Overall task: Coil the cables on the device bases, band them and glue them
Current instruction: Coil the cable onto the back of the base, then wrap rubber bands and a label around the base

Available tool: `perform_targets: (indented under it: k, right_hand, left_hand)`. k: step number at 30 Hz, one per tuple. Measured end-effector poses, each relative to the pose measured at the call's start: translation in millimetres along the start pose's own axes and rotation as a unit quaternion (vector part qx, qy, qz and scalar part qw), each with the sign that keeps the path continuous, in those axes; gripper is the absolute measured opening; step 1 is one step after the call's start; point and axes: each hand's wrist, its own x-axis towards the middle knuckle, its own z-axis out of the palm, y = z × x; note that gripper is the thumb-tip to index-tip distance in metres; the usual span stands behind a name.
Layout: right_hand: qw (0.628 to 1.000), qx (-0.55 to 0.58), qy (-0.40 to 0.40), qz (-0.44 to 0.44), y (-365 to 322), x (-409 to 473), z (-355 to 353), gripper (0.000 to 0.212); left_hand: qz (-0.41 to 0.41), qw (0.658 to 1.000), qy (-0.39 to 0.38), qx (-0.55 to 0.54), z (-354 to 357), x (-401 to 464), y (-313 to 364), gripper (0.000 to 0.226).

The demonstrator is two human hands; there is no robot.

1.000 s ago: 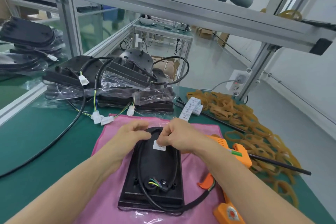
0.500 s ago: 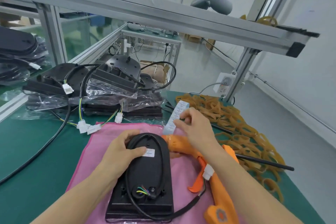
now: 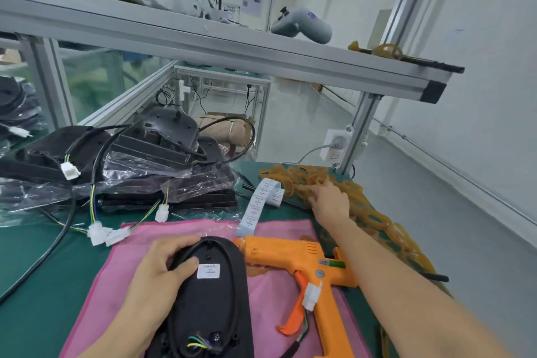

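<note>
A black oval device base (image 3: 215,299) lies on a pink cloth (image 3: 116,276), with a black cable (image 3: 235,293) looped round its face and a white label (image 3: 208,271) near the top. My left hand (image 3: 158,276) presses the cable against the base's upper left edge, thumb on top. My right hand (image 3: 329,200) reaches far right into a pile of tan rubber bands (image 3: 369,212), fingers spread on them. An orange glue gun (image 3: 308,264) lies on the cloth to the right of the base, the cable's white connector (image 3: 311,296) resting on it.
A stack of bagged black bases (image 3: 145,168) with loose cables and white connectors sits at the back left. A strip of white labels (image 3: 261,203) lies behind the cloth. An aluminium frame (image 3: 232,49) crosses overhead. A wall socket (image 3: 337,145) is on the frame post.
My right hand has left the label on the base and moved out right past the label strip to the rubber bands. My left hand stays on the coiled cable.
</note>
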Motion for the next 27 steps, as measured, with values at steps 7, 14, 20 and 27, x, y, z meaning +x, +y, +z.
perform_targets:
  k: [7, 14, 20, 27]
  right_hand:
    - [0.997, -0.007, 0.071, 0.024, -7, 14, 8, 0.041]
    - [0.998, -0.048, 0.003, -0.033, 2, 20, 6, 0.036]
    - [0.994, -0.066, 0.056, -0.063, -3, 23, 2, 0.024]
    - [0.986, -0.141, -0.015, -0.082, 1, 21, 2, 0.024]
  left_hand:
    - [-0.003, 1.0, 0.006, 0.008, 0, 2, -3, 0.039]
    - [0.001, 1.0, 0.007, 0.009, 1, 3, -3, 0.039]
    - [-0.003, 1.0, 0.003, 0.007, 1, 4, 1, 0.037]
    - [-0.007, 1.0, 0.003, 0.007, 1, 3, 4, 0.037]
